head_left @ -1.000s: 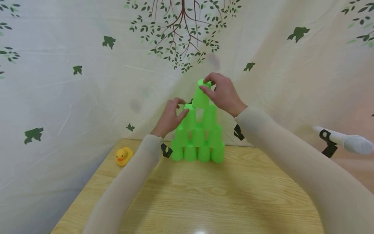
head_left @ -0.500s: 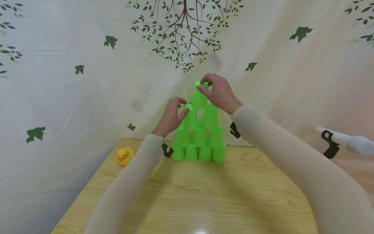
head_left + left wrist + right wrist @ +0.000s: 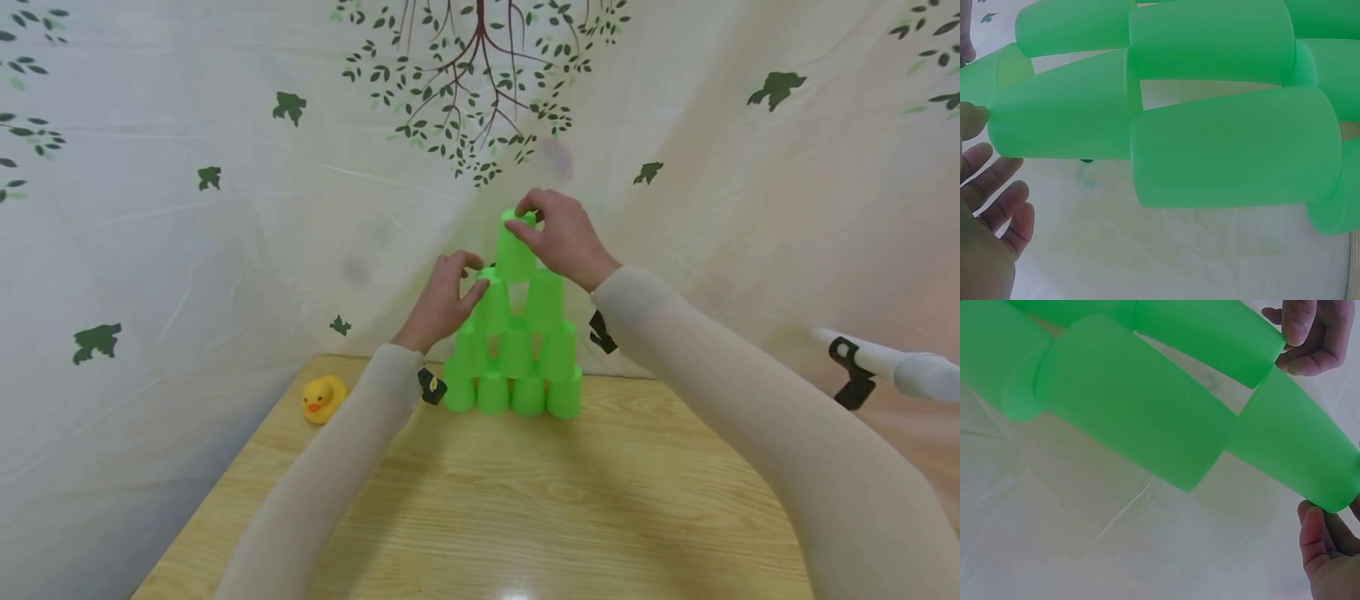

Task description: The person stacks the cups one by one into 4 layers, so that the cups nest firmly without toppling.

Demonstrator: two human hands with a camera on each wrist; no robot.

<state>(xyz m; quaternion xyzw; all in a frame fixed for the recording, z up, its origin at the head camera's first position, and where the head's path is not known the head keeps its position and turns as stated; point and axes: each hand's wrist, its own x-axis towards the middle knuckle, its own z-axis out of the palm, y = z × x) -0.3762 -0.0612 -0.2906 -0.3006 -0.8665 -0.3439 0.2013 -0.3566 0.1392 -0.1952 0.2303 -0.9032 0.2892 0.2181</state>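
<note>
Upside-down green plastic cups stand in a stepped pyramid at the back of the table. In the head view my right hand [image 3: 566,237] pinches the topmost cup [image 3: 515,254] near its upturned base, thumb on the near side. That cup's rim bridges the two cups below it. My left hand [image 3: 444,300] holds the left cup [image 3: 495,304] of the tier beneath, thumb and fingers at its upper end. The left wrist view shows the left fingers [image 3: 1007,206] along this cup's end. In the right wrist view, right fingertips [image 3: 1313,531] touch the top cup [image 3: 1297,437].
A yellow rubber duck [image 3: 324,400] sits left of the pyramid, near the left table edge. Behind the wooden table [image 3: 525,500] hangs a pale cloth [image 3: 225,267] printed with leaves. A white rounded object with a black clip [image 3: 851,371] shows at the right.
My right hand has brought the top cup slightly left and down, so it now sits centred over the two cups below. The left hand keeps its place at the left cup.
</note>
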